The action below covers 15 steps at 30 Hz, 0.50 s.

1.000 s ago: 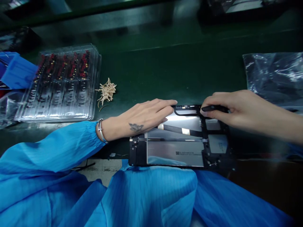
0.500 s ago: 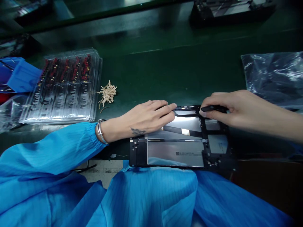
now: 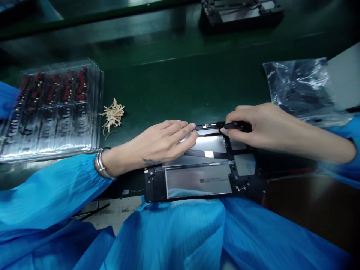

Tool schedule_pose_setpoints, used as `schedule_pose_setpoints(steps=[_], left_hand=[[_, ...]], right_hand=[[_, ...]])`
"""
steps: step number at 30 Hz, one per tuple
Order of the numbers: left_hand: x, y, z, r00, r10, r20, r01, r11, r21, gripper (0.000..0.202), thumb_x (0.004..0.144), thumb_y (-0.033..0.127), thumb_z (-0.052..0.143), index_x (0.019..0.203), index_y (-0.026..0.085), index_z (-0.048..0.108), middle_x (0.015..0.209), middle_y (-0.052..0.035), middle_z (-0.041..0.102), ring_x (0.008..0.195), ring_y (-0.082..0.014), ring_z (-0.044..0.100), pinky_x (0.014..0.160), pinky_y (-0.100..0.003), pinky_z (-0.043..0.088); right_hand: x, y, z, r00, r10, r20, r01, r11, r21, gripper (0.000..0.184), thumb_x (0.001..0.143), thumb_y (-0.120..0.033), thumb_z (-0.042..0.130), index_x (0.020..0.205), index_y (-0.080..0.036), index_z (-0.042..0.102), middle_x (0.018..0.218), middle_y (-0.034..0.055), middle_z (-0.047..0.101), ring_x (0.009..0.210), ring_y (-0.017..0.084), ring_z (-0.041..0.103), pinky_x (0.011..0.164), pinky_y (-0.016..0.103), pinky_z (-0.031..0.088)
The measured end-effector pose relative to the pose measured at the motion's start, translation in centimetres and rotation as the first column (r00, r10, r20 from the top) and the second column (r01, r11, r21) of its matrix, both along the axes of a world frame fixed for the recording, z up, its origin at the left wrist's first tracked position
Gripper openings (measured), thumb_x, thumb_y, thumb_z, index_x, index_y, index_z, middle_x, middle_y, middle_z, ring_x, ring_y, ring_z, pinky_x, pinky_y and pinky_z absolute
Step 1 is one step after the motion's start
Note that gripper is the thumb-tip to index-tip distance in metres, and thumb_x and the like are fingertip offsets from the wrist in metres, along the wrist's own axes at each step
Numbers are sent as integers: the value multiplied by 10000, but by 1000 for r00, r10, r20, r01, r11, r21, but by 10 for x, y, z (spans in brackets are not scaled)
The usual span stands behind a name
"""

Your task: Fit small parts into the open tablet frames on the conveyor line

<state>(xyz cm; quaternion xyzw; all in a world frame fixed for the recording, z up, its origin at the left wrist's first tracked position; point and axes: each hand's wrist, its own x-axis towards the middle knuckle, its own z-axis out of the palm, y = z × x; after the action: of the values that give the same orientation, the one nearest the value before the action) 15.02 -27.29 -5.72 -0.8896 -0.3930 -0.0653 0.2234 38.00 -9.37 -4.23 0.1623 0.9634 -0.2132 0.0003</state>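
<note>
An opened tablet-like device with a black frame and silver panels lies at the table's front edge, against the blue clothing. My left hand rests flat over its upper left part, fingers stretched toward the far edge. My right hand is closed around a slim black tool, whose kind I cannot make out. The fingertips and the tool's end are at the device's far edge, right of my left fingers. The tool's tip is hidden.
Stacked clear plastic trays with small red and black circuit parts stand on the left. Beside them lies a pile of pale strips. A clear plastic bag lies on the right. At the back stands a black box.
The view has shifted, so everything sits further left, and more of the right sleeve shows. Both hands keep about the same places on the device.
</note>
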Motion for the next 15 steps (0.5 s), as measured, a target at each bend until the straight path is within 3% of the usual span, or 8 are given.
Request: schedule_pose_setpoints(steps=[5, 15], left_hand=[[1, 0, -1, 1000, 1, -8, -1, 1000, -21, 294, 1066, 151, 514, 1288, 1, 632, 1278, -217, 720, 1135, -300, 742, 948, -394, 644], [3, -2, -2, 997, 10, -72, -10, 1000, 0, 309, 1047, 94, 506, 1304, -15, 637, 1297, -245, 702, 1152, -319, 733, 949, -412, 640]], right_hand=[[-1, -3, -1, 999, 34, -6, -33, 997, 70, 276, 922, -357, 503, 796, -181, 674, 708, 50, 613, 578, 159, 545, 543, 284, 341], [2, -4, -2, 1000, 23, 3, -23, 996, 88, 263, 922, -362, 506, 783, -195, 655, 708, 46, 609, 609, 169, 549, 561, 292, 330]])
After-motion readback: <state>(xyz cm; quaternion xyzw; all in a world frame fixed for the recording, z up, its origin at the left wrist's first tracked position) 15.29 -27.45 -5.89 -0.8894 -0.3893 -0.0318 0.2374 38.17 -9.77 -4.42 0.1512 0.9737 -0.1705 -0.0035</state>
